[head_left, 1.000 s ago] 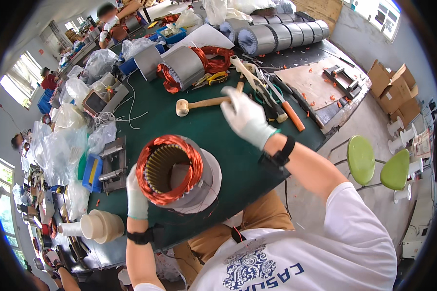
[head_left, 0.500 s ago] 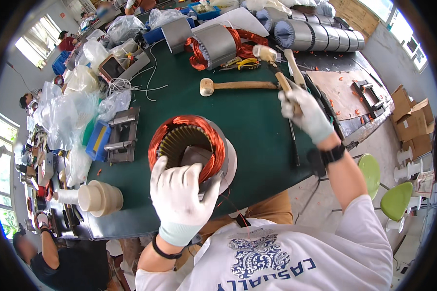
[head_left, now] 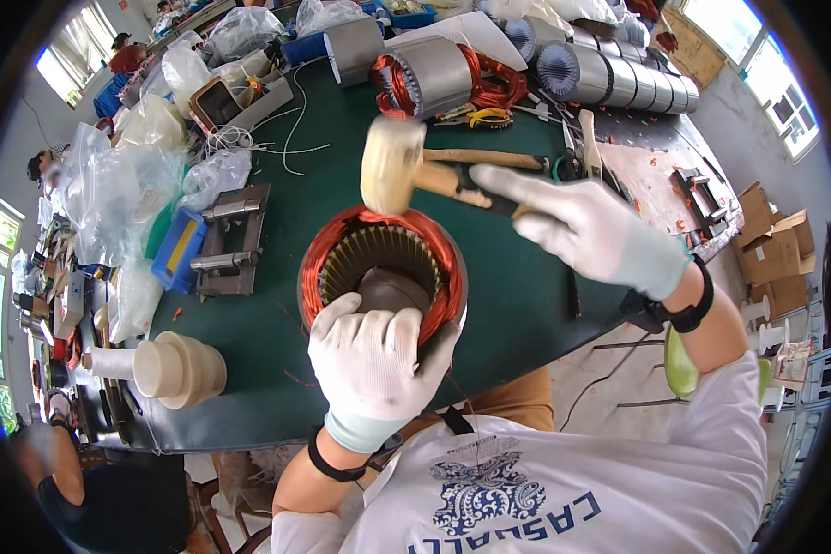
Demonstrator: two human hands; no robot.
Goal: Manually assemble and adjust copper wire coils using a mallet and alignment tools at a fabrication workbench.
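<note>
A motor stator (head_left: 459, 277) stands on the green table in front of me, its open bore facing up. Red-orange copper windings (head_left: 316, 258) ring its upper end. My gloved left hand (head_left: 374, 369) grips the near rim, fingertips hooked over into the bore. In my gloved right hand (head_left: 596, 226) is a pale-headed mallet (head_left: 392, 168), held by its dark-wrapped wooden handle. Its blurred head hangs over the far side of the windings; whether it touches them I cannot tell. Behind it lies a second mallet's wooden handle (head_left: 489, 159), its head hidden.
Another wound stator (head_left: 439, 81) lies at the back, near yellow-handled pliers (head_left: 489, 117). A metal fixture (head_left: 233, 242) and blue bin (head_left: 179, 249) sit left, below plastic bags (head_left: 111, 203). A cream spool (head_left: 194, 369) stands near left. A person (head_left: 111, 503) works beyond the left edge.
My right hand has brought the mallet from the table's right side leftward, over the stator. My left hand keeps its grip on the rim. The whole view has shifted slightly.
</note>
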